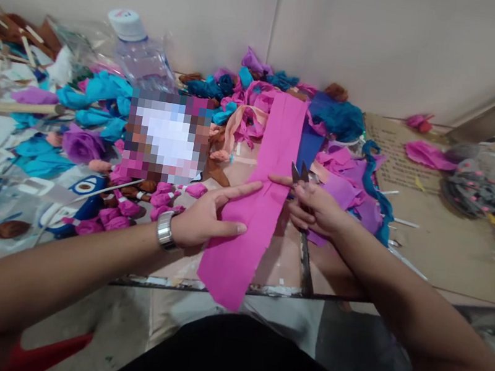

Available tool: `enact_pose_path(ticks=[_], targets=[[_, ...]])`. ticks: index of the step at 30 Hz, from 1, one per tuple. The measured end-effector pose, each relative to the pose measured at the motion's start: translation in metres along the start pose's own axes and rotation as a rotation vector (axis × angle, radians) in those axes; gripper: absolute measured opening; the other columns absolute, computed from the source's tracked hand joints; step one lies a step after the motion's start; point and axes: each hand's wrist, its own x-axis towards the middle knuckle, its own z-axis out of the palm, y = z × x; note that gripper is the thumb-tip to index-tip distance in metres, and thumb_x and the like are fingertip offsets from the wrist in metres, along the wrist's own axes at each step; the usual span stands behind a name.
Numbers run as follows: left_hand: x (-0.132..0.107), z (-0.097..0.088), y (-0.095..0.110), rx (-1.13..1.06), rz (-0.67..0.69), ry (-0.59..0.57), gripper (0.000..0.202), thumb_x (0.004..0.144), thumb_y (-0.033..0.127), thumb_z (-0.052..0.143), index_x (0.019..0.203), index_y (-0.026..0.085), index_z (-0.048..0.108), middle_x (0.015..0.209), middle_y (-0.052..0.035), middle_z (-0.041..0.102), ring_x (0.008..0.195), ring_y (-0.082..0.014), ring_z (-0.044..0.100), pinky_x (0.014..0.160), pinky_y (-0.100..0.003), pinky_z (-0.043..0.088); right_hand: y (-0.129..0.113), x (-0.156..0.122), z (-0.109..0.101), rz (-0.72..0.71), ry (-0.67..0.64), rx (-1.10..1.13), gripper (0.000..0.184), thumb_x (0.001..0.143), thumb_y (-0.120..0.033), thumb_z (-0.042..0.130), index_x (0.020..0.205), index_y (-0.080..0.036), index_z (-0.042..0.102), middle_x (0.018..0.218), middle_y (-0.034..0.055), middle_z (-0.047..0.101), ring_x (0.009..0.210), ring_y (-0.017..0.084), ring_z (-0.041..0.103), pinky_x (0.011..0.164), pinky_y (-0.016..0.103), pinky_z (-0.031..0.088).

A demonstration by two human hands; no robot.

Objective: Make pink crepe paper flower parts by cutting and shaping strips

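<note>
A long strip of pink crepe paper [280, 147] runs from the back of the table to past its front edge. My left hand [204, 219], with a metal watch at the wrist, grips its left side; thumb and index finger lie on top, the other fingers are hidden beneath. My right hand [319, 206] is closed around a pair of scissors [299, 173], dark blades pointing up and away. Its stretched index finger touches the pink paper near the tip of my left index finger. Blue paper [312, 139] lies behind the strip.
Crumpled paper scraps [346, 182] lie to the right on the table, beside flattened cardboard [431, 240]. On the left are blue paper flowers [103, 90], pink wrapped buds [163, 197] and a plastic bottle [141, 56]. A blurred-out patch [166, 135] covers something bright.
</note>
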Motion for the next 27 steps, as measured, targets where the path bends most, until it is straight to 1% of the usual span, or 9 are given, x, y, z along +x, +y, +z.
enact_pose_path(ticks=[4, 7, 11, 15, 18, 21, 23, 25, 27], targets=[[-0.001, -0.001, 0.001, 0.042, 0.088, -0.082, 0.082, 0.085, 0.036, 0.088, 0.159, 0.030, 0.055, 0.175, -0.0084, 0.040, 0.162, -0.0365, 0.037, 0.134, -0.053, 0.034, -0.001, 0.003, -0.006, -0.042, 0.085, -0.036, 0.056, 0.095, -0.050, 0.077, 0.137, -0.013, 0.066, 0.046, -0.0168, 0.028, 0.037, 0.006, 0.015, 0.039, 0.018, 0.039], [-0.001, -0.004, 0.002, 0.112, 0.148, -0.120, 0.082, 0.084, 0.035, 0.089, 0.159, 0.032, 0.055, 0.174, -0.0084, 0.041, 0.164, -0.0363, 0.033, 0.138, -0.055, 0.024, -0.005, 0.005, -0.011, -0.110, 0.195, -0.026, 0.059, 0.092, -0.046, 0.080, 0.137, -0.013, 0.065, 0.048, -0.0166, 0.029, 0.039, 0.007, 0.015, 0.040, 0.020, 0.042], [0.000, -0.004, 0.003, 0.172, 0.176, -0.170, 0.085, 0.082, 0.034, 0.090, 0.160, 0.035, 0.054, 0.174, -0.0075, 0.041, 0.166, -0.0370, 0.028, 0.139, -0.057, 0.018, -0.014, 0.007, -0.020, -0.181, 0.301, -0.039, 0.059, 0.089, -0.044, 0.080, 0.137, -0.014, 0.064, 0.046, -0.0165, 0.028, 0.038, 0.008, 0.016, 0.041, 0.021, 0.044], [-0.002, -0.003, 0.001, 0.169, 0.128, -0.180, 0.090, 0.083, 0.035, 0.089, 0.163, 0.038, 0.049, 0.174, -0.0052, 0.041, 0.165, -0.0366, 0.031, 0.139, -0.058, 0.020, -0.025, 0.009, -0.033, -0.284, 0.386, -0.049, 0.053, 0.086, -0.042, 0.079, 0.132, -0.019, 0.065, 0.047, -0.0160, 0.031, 0.038, 0.008, 0.016, 0.042, 0.022, 0.046], [-0.002, -0.003, 0.000, 0.194, 0.124, -0.172, 0.098, 0.080, 0.032, 0.091, 0.165, 0.039, 0.044, 0.176, -0.0033, 0.037, 0.166, -0.0356, 0.028, 0.139, -0.057, 0.020, -0.033, 0.010, -0.043, -0.349, 0.459, -0.079, 0.049, 0.083, -0.042, 0.079, 0.126, -0.021, 0.066, 0.049, -0.0149, 0.035, 0.038, 0.008, 0.018, 0.044, 0.023, 0.046], [-0.002, -0.004, 0.002, 0.202, 0.091, -0.268, 0.091, 0.082, 0.031, 0.089, 0.163, 0.038, 0.049, 0.171, -0.0041, 0.046, 0.162, -0.0363, 0.039, 0.135, -0.057, 0.032, -0.038, 0.010, -0.051, -0.356, 0.532, -0.126, 0.053, 0.083, -0.045, 0.076, 0.130, -0.024, 0.065, 0.048, -0.0149, 0.033, 0.038, 0.009, 0.020, 0.044, 0.025, 0.042], [-0.001, -0.004, 0.005, 0.224, 0.062, -0.338, 0.085, 0.082, 0.030, 0.087, 0.160, 0.038, 0.053, 0.166, -0.0039, 0.054, 0.156, -0.0367, 0.048, 0.132, -0.058, 0.037, -0.039, 0.009, -0.056, -0.370, 0.550, -0.147, 0.055, 0.084, -0.047, 0.075, 0.132, -0.025, 0.063, 0.048, -0.0149, 0.033, 0.038, 0.010, 0.021, 0.045, 0.025, 0.041], [0.000, -0.003, 0.008, 0.250, 0.059, -0.365, 0.085, 0.081, 0.029, 0.088, 0.159, 0.039, 0.055, 0.164, -0.0028, 0.057, 0.154, -0.0367, 0.051, 0.132, -0.058, 0.037, -0.043, 0.010, -0.061, -0.416, 0.550, -0.146, 0.051, 0.085, -0.045, 0.075, 0.131, -0.026, 0.064, 0.049, -0.0142, 0.037, 0.038, 0.009, 0.021, 0.045, 0.025, 0.037], [-0.001, -0.001, 0.010, 0.243, 0.051, -0.350, 0.084, 0.081, 0.029, 0.087, 0.158, 0.038, 0.055, 0.162, -0.0034, 0.058, 0.152, -0.0364, 0.053, 0.131, -0.058, 0.038, -0.051, 0.012, -0.066, -0.457, 0.544, -0.156, 0.045, 0.086, -0.042, 0.075, 0.127, -0.028, 0.065, 0.048, -0.0140, 0.038, 0.039, 0.009, 0.020, 0.044, 0.026, 0.034]])
